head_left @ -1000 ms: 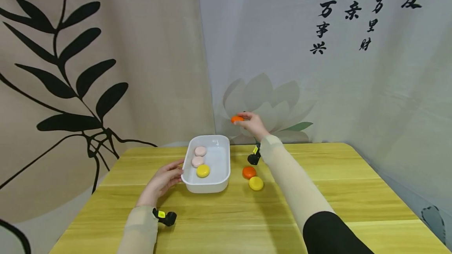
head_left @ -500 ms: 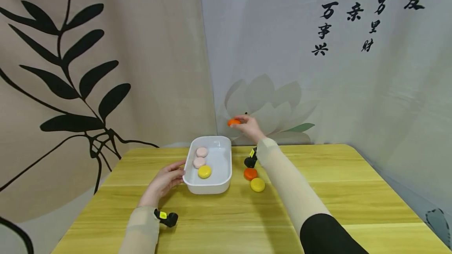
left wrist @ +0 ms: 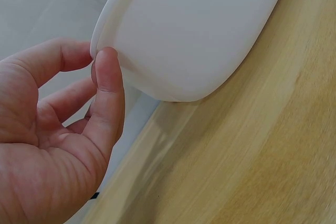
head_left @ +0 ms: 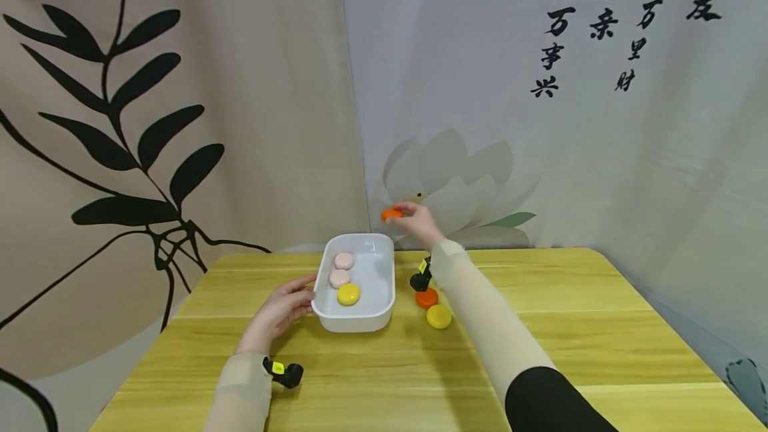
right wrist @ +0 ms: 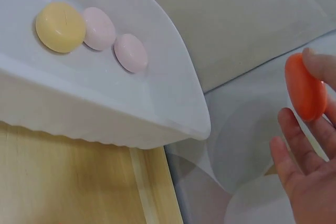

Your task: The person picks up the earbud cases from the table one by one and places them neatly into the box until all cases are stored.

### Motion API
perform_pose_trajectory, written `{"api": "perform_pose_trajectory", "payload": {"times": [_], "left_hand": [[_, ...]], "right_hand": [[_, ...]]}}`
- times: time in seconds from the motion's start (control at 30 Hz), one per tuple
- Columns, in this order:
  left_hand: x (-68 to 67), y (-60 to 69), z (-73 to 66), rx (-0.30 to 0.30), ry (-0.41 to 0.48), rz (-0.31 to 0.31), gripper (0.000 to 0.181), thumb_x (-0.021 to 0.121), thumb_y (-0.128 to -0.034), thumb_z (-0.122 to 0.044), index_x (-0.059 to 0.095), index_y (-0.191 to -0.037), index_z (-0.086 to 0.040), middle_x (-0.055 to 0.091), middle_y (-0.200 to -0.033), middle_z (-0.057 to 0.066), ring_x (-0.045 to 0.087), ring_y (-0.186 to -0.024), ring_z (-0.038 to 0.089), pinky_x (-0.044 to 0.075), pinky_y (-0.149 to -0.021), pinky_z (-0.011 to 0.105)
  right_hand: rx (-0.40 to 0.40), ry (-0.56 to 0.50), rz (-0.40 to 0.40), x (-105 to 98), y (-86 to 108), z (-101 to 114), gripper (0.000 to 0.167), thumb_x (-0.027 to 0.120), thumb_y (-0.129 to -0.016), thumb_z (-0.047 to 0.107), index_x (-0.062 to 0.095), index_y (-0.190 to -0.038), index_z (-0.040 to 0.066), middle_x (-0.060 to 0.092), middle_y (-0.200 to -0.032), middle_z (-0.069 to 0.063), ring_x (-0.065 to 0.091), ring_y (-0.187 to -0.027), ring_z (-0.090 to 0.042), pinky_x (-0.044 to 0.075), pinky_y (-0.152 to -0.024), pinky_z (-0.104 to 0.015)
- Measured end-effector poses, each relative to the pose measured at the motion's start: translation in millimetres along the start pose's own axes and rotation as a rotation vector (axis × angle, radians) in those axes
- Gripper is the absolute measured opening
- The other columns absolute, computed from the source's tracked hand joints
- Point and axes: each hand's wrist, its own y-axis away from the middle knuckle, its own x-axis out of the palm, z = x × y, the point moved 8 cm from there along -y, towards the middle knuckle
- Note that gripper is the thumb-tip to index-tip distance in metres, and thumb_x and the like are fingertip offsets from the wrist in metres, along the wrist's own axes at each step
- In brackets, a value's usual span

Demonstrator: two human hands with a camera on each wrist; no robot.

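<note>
A white tray (head_left: pixel 354 321) stands on the table, holding two pale pink discs (head_left: pixel 344 261) and a yellow disc (head_left: pixel 349 295) along its left side. My left hand (head_left: pixel 282 312) grips the tray's left rim; in the left wrist view the thumb and fingers (left wrist: pixel 109 72) pinch the rim (left wrist: pixel 100 30). An orange disc (head_left: pixel 392 215) is held between the thumb and fingers of my right hand (head_left: pixel 422 224), raised beyond the tray's far right corner. The right wrist view shows that orange disc (right wrist: pixel 305 87) clear of the tray (right wrist: pixel 173 114).
On the table (head_left: pixel 540 325), right of the tray, another orange disc (head_left: pixel 427 298) lies beside a yellow disc (head_left: pixel 439 317). Behind the table's far edge hangs a cloth (head_left: pixel 288 119) with printed leaves, a flower and writing.
My right hand has moved left and slightly down with the orange disc, closer to the tray. The left hand keeps its grip on the rim. The head view has shifted slightly.
</note>
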Motion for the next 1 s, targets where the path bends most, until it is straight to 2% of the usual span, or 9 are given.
{"api": "perform_pose_trajectory", "payload": {"times": [0.17,0.43,0.6,0.77,1.0], "left_hand": [[-0.1,-0.2,0.7,0.000,0.012,-0.005,0.053,0.055,-0.0946,0.000,0.039,-0.145,0.003,0.054,-0.107,0.021,0.061,-0.078,0.017,0.055,-0.074,0.026],[1.0,1.1,-1.2,0.005,0.013,-0.005,0.054,0.056,-0.0941,-0.001,0.040,-0.145,0.003,0.055,-0.106,0.020,0.061,-0.080,0.020,0.055,-0.076,0.028],[0.5,1.4,-1.8,-0.001,0.012,-0.011,0.054,0.057,-0.0941,-0.001,0.039,-0.145,0.004,0.055,-0.108,0.022,0.061,-0.079,0.018,0.055,-0.075,0.028],[-1.1,1.6,-0.9,-0.007,0.000,-0.016,0.053,0.055,-0.0949,-0.001,0.039,-0.145,0.002,0.054,-0.109,0.023,0.061,-0.080,0.019,0.055,-0.075,0.027],[-0.8,3.4,-1.4,-0.006,-0.018,-0.011,0.053,0.055,-0.0958,-0.002,0.039,-0.146,0.001,0.054,-0.114,0.025,0.061,-0.086,0.022,0.055,-0.080,0.030]], "right_hand": [[-0.001,-0.016,0.006,8,0.7,-1,0.050,0.076,-0.082,0.013,0.060,-0.129,0.002,0.060,-0.128,-0.012,0.054,-0.115,-0.027,0.047,-0.095,-0.037],[0.023,-0.016,0.018,19,3.1,-4,0.050,0.076,-0.083,0.014,0.060,-0.129,0.002,0.059,-0.129,-0.012,0.052,-0.118,-0.029,0.045,-0.099,-0.039],[0.023,-0.036,0.006,27,3.1,-6,0.052,0.077,-0.083,0.014,0.058,-0.130,0.001,0.059,-0.130,-0.012,0.052,-0.119,-0.028,0.045,-0.100,-0.039],[0.042,-0.019,0.009,39,2.5,-10,0.051,0.075,-0.085,0.017,0.058,-0.132,0.004,0.058,-0.131,-0.008,0.053,-0.118,-0.026,0.047,-0.097,-0.039],[0.066,-0.009,0.022,53,1.8,-16,0.051,0.074,-0.086,0.017,0.057,-0.133,0.005,0.058,-0.131,-0.008,0.053,-0.115,-0.026,0.047,-0.095,-0.039]]}}
